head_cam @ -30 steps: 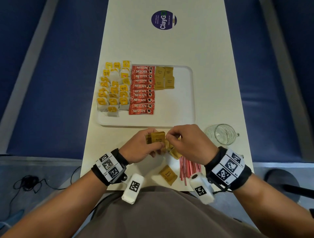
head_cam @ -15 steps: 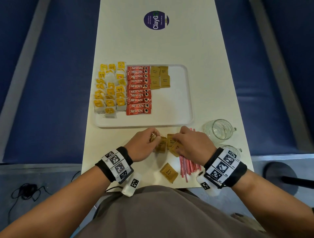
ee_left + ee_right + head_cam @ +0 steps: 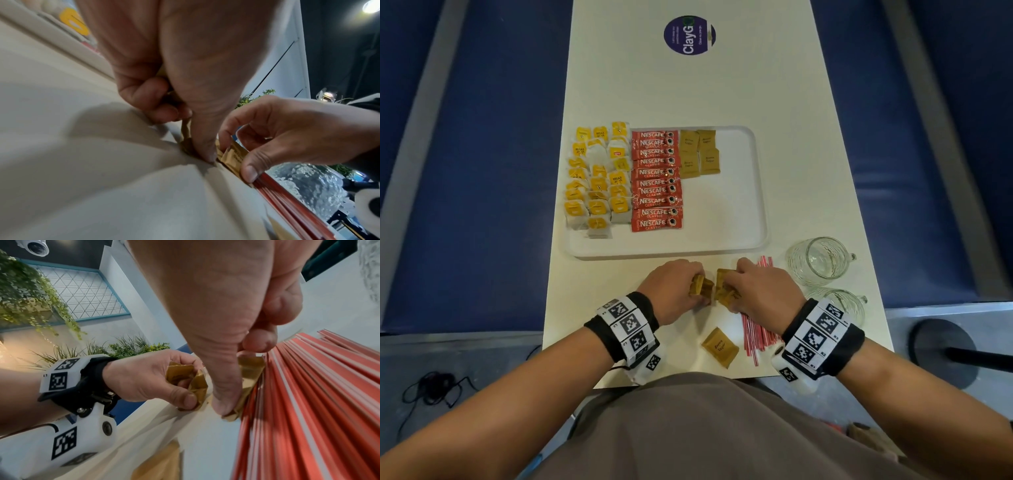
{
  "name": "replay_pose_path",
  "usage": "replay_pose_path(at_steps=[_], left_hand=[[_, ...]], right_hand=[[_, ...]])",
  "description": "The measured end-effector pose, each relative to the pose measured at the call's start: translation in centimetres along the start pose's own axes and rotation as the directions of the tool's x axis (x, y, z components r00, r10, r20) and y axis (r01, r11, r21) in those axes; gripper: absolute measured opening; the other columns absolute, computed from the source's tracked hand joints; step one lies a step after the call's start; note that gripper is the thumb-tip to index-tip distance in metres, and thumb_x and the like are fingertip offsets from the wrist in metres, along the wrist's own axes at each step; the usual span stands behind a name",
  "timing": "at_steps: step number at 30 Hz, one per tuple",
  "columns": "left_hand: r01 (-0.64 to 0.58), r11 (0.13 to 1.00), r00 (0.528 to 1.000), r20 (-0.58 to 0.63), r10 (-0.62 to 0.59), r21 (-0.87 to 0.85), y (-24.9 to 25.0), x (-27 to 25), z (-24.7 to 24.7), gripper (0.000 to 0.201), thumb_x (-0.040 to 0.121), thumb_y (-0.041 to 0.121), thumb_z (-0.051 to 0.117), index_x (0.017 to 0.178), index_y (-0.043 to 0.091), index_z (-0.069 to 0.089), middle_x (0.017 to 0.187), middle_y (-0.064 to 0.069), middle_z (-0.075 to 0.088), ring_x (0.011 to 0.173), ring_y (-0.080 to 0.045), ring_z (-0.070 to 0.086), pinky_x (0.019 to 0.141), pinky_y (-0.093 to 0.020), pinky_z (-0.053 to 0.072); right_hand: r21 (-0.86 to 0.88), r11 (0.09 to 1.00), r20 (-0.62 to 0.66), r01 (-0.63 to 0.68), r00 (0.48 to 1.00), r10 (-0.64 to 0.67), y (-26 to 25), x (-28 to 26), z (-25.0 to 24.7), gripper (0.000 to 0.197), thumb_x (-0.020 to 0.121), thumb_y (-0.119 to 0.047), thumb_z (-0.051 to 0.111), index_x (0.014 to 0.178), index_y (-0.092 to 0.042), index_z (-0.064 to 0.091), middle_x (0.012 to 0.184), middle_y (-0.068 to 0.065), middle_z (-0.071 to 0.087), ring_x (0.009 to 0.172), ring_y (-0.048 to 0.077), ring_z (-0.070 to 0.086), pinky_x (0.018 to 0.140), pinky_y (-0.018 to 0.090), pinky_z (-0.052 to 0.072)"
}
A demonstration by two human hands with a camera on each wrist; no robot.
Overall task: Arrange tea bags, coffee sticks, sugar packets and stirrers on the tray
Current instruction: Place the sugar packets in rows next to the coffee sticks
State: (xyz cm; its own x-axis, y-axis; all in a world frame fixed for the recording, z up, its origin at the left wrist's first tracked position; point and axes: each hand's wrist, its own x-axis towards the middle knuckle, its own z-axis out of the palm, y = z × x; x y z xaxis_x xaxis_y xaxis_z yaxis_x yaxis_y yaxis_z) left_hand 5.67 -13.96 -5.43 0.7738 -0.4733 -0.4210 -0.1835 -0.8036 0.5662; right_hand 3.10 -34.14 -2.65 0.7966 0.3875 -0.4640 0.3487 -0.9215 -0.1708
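Gathering loose sugar packets off the surface — left hand and right hand each pinch a small bunch, likely to square them for the tray.

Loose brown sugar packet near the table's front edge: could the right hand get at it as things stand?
Probably yes, once freed. The loose brown sugar packet lies uncovered beside the stirrers, with nothing between it and the right hand. But that hand's grip already holds other sugar packets.

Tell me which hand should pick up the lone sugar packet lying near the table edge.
Probably the right hand: the lone sugar packet lies nearer its wrist, beside the stirrers. Both hands already hold packets.
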Motion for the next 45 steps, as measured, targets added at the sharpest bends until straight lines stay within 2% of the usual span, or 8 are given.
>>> replay_pose_path(at_steps=[7,12,15,19,24,36,40,45], left_hand=[[-0.02,0.995,0.999,-0.038,0.017,-0.099,-0.6,-0.1,-0.5,0.032,0.084,0.04,0.075,0.073,0.015,0.058,0.071,0.003,0.055,0.067,-0.01,0.05,0.058,-0.029,0.033],[0.05,0.949,0.998,-0.007,-0.055,-0.313,-0.9,-0.2,-1.3,0.018,0.086,0.023,0.069,0.075,0.011,0.061,0.074,-0.007,0.066,0.067,-0.019,0.059,0.065,-0.037,0.049],[0.122,0.854,0.992,0.053,-0.11,-0.506,-0.6,-0.5,-2.0,0.02,0.087,0.02,0.072,0.084,0.002,0.062,0.083,-0.007,0.077,0.077,-0.017,0.073,0.069,-0.038,0.057],[0.166,0.701,0.986,0.125,-0.111,-0.694,0.0,-0.9,-3.0,0.015,0.093,0.008,0.066,0.093,-0.003,0.056,0.087,-0.016,0.076,0.083,-0.022,0.075,0.059,-0.029,0.052],[0.16,0.555,0.987,0.129,-0.095,-0.816,0.2,-1.1,-3.4,0.009,0.097,0.001,0.056,0.103,0.008,0.056,0.08,-0.015,0.068,0.073,-0.026,0.068,0.056,-0.029,0.05],[0.045,0.584,0.979,-0.079,-0.186,-0.811,-0.1,0.1,-3.6,0.011,0.096,0.018,0.068,0.1,0.008,0.068,0.075,-0.018,0.065,0.066,-0.023,0.062,0.053,-0.029,0.048],[0.034,0.55,0.969,-0.106,-0.222,-0.835,-0.6,0.7,-3.8,0.009,0.098,0.018,0.066,0.096,0.01,0.069,0.072,-0.014,0.065,0.067,-0.027,0.06,0.054,-0.031,0.047],[0.038,0.513,0.957,-0.117,-0.265,-0.857,-0.9,1.7,-4.3,0.005,0.097,0.018,0.066,0.095,0.013,0.069,0.072,-0.012,0.064,0.068,-0.026,0.06,0.054,-0.031,0.047]], right_hand=[[0.095,0.995,-0.02,0.013,1.0,-0.011,0.0,0.0,-0.4,0.014,0.092,-0.028,0.061,0.105,-0.023,0.062,0.089,-0.004,0.06,0.074,0.02,0.057,0.053,0.029,0.03],[0.218,0.976,-0.001,-0.012,1.0,0.013,0.4,-0.1,-1.4,0.006,0.092,-0.036,0.068,0.089,-0.03,0.067,0.081,-0.011,0.058,0.071,0.012,0.052,0.058,0.028,0.033],[0.322,0.947,-0.033,0.015,0.999,-0.005,0.7,-0.3,-2.2,0.034,0.09,-0.04,0.072,0.066,-0.035,0.048,0.066,-0.012,0.052,0.06,0.005,0.047,0.056,0.028,0.034],[0.519,0.851,-0.078,0.075,0.996,-0.04,0.6,-0.1,-3.2,0.018,0.091,-0.036,0.072,0.083,-0.025,0.06,0.077,-0.008,0.065,0.072,0.01,0.062,0.066,0.031,0.051],[0.668,0.741,-0.123,0.066,0.992,0.022,0.4,0.6,-4.2,0.007,0.097,-0.029,0.066,0.095,-0.023,0.062,0.075,-0.014,0.061,0.064,0.001,0.056,0.06,0.014,0.042],[0.895,0.44,-0.164,0.074,0.972,0.171,-0.6,3.4,-4.0,0.021,0.092,-0.014,0.07,0.111,-0.022,0.07,0.094,-0.002,0.073,0.072,0.018,0.066,0.075,0.037,0.058],[0.95,0.306,-0.142,0.064,0.96,0.24,-0.8,4.4,-4.0,0.018,0.093,-0.013,0.072,0.111,-0.014,0.069,0.09,0.0,0.074,0.07,0.014,0.067,0.072,0.033,0.06],[0.941,0.337,-0.159,0.042,0.931,0.33,-0.6,5.4,-4.1,0.005,0.095,-0.022,0.071,0.093,-0.024,0.074,0.076,-0.006,0.071,0.062,0.008,0.063,0.067,0.032,0.057]])
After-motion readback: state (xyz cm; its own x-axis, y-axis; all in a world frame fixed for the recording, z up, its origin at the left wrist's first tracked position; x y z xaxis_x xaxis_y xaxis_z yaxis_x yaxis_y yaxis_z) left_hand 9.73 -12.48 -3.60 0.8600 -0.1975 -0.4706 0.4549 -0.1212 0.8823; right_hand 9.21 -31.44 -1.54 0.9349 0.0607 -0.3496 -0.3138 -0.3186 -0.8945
